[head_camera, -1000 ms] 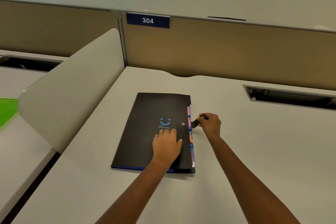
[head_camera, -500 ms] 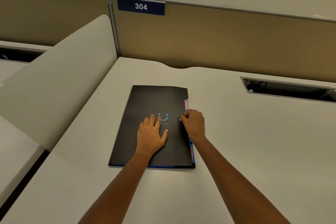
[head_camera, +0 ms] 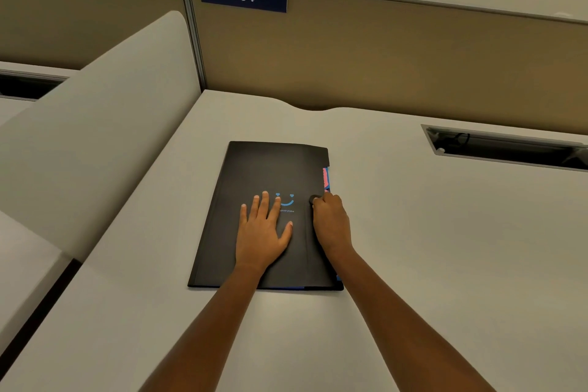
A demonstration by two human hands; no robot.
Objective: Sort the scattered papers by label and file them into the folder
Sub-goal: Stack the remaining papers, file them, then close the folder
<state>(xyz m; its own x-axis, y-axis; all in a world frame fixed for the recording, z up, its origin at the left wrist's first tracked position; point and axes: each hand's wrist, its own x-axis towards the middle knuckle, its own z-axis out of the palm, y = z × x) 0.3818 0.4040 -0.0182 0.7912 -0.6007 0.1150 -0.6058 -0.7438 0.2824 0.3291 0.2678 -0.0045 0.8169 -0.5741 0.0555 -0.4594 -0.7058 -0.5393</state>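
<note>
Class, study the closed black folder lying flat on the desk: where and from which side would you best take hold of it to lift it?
Probably by its long left edge, coming from the left. The black folder lies flat; the left hand presses it and the right hand works the snap tab. The right edge shows loose colored tabs, so that side looks less firm.
</note>
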